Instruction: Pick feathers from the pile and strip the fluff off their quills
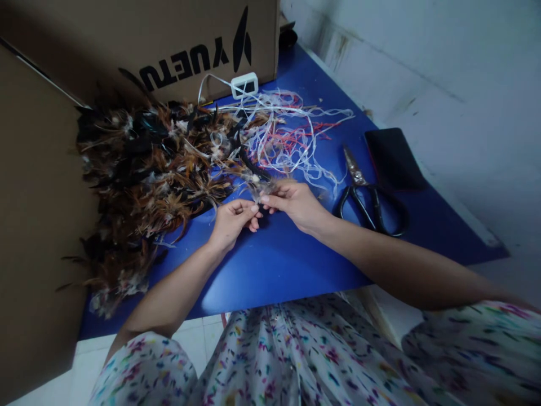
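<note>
My right hand is closed in a pinch on a small tuft of feathers, brown and dark with pale fluff. Close against it, my left hand also pinches, its thumb and forefinger meeting at the lower end of the tuft. What lies between the left fingertips is too small to make out. Left of both hands spreads a large heap of brown and black feathers. Beyond the right hand lies a tangle of white and red strings.
Black-handled scissors lie at the right beside a dark phone. A small white device with a dark screen stands near the printed cardboard box. The blue tabletop meets a wall on the right.
</note>
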`<state>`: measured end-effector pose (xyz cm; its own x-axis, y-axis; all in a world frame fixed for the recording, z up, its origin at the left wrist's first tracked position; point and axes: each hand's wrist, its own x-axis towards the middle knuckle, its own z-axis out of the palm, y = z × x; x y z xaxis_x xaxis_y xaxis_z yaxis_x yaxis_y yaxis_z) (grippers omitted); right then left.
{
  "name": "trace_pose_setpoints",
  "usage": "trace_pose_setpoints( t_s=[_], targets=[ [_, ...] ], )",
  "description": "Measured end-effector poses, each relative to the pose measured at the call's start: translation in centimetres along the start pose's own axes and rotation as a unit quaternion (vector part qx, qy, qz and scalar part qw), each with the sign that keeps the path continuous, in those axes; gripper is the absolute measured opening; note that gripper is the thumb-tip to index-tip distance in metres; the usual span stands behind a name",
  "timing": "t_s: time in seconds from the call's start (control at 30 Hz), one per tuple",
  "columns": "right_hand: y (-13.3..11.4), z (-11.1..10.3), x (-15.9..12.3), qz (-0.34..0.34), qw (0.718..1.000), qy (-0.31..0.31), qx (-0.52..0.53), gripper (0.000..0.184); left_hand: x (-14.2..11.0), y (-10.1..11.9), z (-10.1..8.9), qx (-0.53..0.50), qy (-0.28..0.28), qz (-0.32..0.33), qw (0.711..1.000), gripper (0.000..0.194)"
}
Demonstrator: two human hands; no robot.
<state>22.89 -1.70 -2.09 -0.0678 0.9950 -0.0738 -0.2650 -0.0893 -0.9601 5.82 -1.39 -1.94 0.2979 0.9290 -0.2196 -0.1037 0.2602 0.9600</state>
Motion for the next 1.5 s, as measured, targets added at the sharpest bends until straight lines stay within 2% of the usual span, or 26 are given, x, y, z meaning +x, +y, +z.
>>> trace_pose_setpoints(
  t_s=[0.1, 0.37, 0.6, 0.87, 0.97, 1.07, 1.13, 1.17, 1.23, 1.3, 1.37, 1.5],
  targets=[
    [0.1, 0.1, -0.1, 0.001, 1.0, -0.014, -0.007, 0.031, -0.1, 0.0, 0.0, -0.002, -0.004, -0.001, 1.0, 0.037],
    [-0.3, -0.3, 0.1, -0.002, 1.0, 0.001, -0.003, 0.032, 0.0, 0.0, 0.1, -0.005, 0.016, 0.002, 1.0, 0.042],
    [-0.2, -0.1, -0.2, 0.011, 0.998, -0.047, -0.028, 0.032, -0.1, 0.0, 0.1, -0.001, 0.012, 0.005, 1.0, 0.042],
    [-0.1, 0.3, -0.3, 0.015, 0.999, -0.041, -0.022, 0.031, -0.1, -0.2, 0.0, 0.014, 0.001, 0.015, 1.0, 0.041],
    [-0.1, 0.2, -0.2, 0.008, 0.998, -0.044, -0.042, 0.031, -0.1, -0.2, 0.0, 0.014, -0.001, 0.019, 1.0, 0.04],
    [-0.4, -0.8, 0.4, -0.038, 0.992, -0.03, -0.118, 0.022, 0.0, -0.2, 0.2, 0.009, 0.008, 0.021, 1.0, 0.041],
    [-0.8, -2.0, 0.8, -0.095, 0.968, 0.006, -0.234, 0.014, 0.0, -0.2, 0.3, 0.004, 0.015, 0.022, 1.0, 0.042],
    [-1.1, -2.6, 1.0, -0.125, 0.944, 0.037, -0.304, 0.01, 0.0, -0.2, 0.3, 0.001, 0.016, 0.023, 1.0, 0.042],
    [-1.8, -3.7, 1.3, -0.157, 0.884, 0.096, -0.431, 0.014, 0.0, -0.2, 0.3, -0.004, 0.02, 0.026, 0.999, 0.041],
    [-2.4, -4.5, 1.4, -0.145, 0.832, 0.126, -0.521, 0.018, 0.0, -0.2, 0.3, -0.008, 0.022, 0.028, 0.999, 0.04],
    [-2.7, -4.9, 1.5, -0.113, 0.798, 0.13, -0.578, 0.013, 0.1, -0.2, 0.2, -0.012, 0.024, 0.029, 0.999, 0.04],
    [-2.5, -5.0, 1.7, -0.056, 0.769, 0.101, -0.629, 0.008, 0.1, -0.2, 0.2, -0.018, 0.026, 0.035, 0.999, 0.041]
  ],
)
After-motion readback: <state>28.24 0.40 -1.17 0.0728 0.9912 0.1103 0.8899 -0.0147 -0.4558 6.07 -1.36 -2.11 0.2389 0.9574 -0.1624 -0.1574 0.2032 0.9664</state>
